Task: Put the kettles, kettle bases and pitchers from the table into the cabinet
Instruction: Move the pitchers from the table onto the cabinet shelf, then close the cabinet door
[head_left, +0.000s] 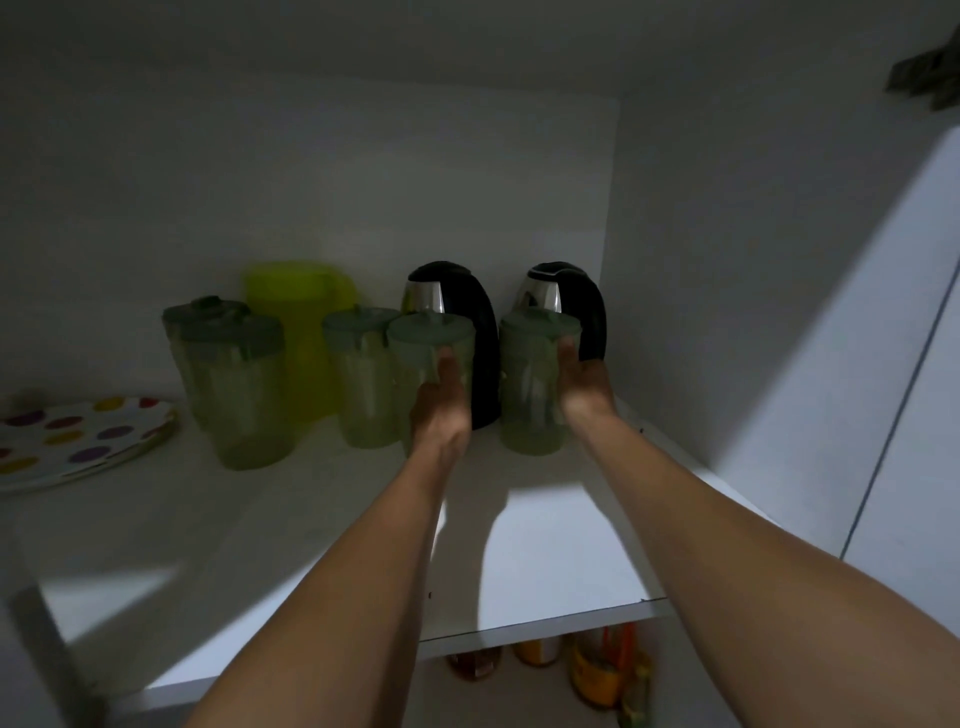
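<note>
Both my arms reach into a dim white cabinet shelf (545, 545). My left hand (441, 400) is wrapped around a clear green-lidded pitcher (431, 338). My right hand (584, 387) grips a second green-lidded pitcher (530, 374) standing on the shelf to the right. Behind them stand two black-and-steel kettles, the left kettle (457, 296) and the right kettle (571, 291). Further left are another green-lidded pitcher (358, 374), two more such pitchers (239, 384) close together, and a yellow pitcher (301, 322) at the back.
A plate with coloured dots (78, 436) lies at the shelf's left end. The cabinet's right wall (675, 260) stands close beside the right kettle. An open door (883, 338) is at right. Jars and bottles (597, 670) sit on the shelf below.
</note>
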